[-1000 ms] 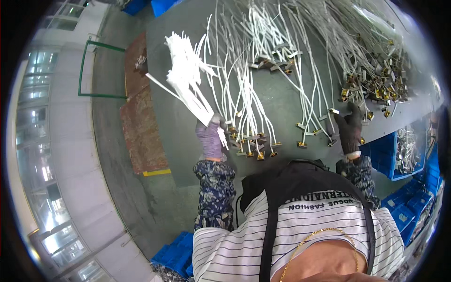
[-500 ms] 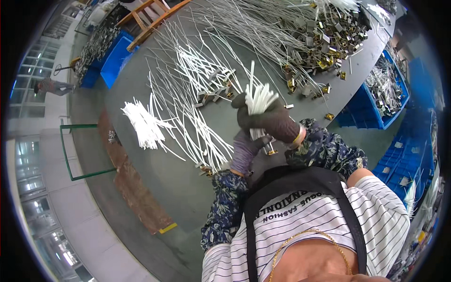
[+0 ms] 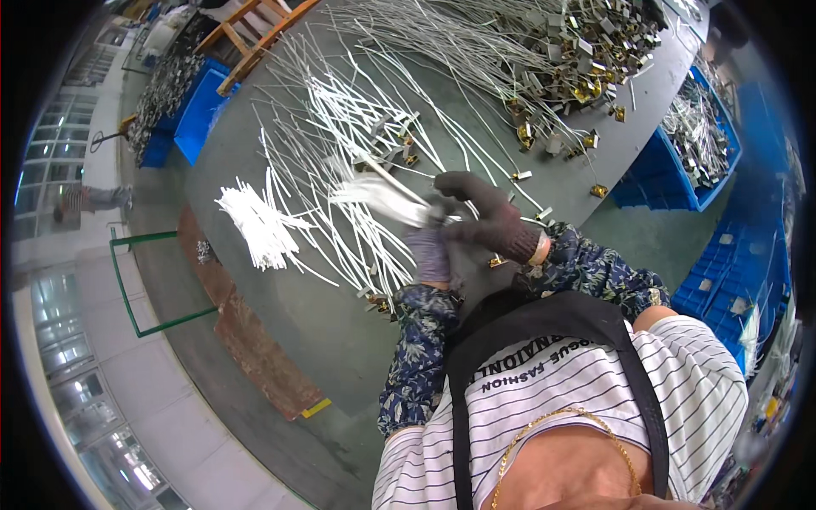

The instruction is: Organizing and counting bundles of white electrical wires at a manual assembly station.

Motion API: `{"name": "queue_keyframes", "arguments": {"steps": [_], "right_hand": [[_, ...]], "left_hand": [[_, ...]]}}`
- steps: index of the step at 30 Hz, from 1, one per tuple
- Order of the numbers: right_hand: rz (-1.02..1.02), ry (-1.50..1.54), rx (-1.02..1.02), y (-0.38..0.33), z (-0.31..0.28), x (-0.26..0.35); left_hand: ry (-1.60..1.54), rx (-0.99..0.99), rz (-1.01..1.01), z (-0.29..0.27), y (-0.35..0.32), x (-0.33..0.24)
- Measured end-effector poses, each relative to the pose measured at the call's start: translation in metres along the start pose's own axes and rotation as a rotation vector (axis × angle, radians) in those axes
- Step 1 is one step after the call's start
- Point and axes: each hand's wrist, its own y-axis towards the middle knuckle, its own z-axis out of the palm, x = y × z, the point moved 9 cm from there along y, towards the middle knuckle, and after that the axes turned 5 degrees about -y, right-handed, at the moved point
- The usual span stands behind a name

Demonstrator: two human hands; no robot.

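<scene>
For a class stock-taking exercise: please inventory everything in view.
Held bundle: one, white, blurred, at left hand
Loose bundle: one, white, table's left
Wires: many, white, across table
Connectors: many, silver and gold, mainly far right
Table: one, grey, before person
Crates: several, blue, right and upper left
Wooden frame: one, orange-brown, upper left
Bar frame: one, green, left
Board: one, brown, left of table
Co-worker: one, striped top, far left
Apron: one, black, on person
Shirt: one, striped white, under apron
Necklace: one, gold, neck
Sleeves: two, patterned navy, forearms
Left hand: one, purple-grey glove, around held bundle
Right hand: one, dark brown glove, right of left hand
</scene>
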Motion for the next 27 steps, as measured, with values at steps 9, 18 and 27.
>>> {"name": "queue_keyframes", "arguments": {"steps": [9,18,27], "right_hand": [[-0.122,-0.141,-0.319,-0.034,0.001,-0.011],[-0.052,-0.958,-0.292,-0.015,-0.089,-0.056],[0.241,-0.645,-0.01,-0.016,-0.104,-0.103]], "left_hand": [[0.093,0.061,0.136,0.051,-0.039,-0.04],[0.101,-0.028,0.097,0.016,-0.02,-0.005],[0.397,-0.553,0.034,-0.069,-0.004,0.03]]}}
